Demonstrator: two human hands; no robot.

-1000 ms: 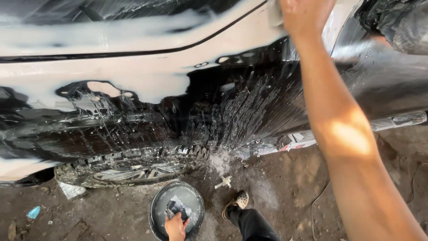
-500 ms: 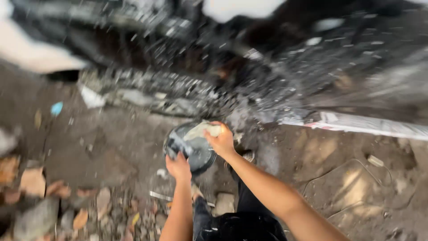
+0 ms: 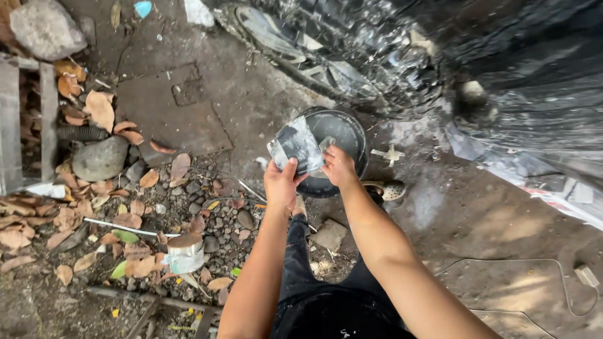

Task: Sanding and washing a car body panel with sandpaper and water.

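A wet black car body fills the upper right, streaked with water and foam. Below it lies bare dirt ground, with dry leaves and pebbles to the left and a large grey rock among them. A round dark bucket stands on the dirt just beside the car. Over the bucket's near rim the person holds a wet, soapy grey sheet, flat and tilted. The left hand has its fingers clamped on the sheet's lower edge, the right hand grips its right side. A small tin can stands among the pebbles, well apart.
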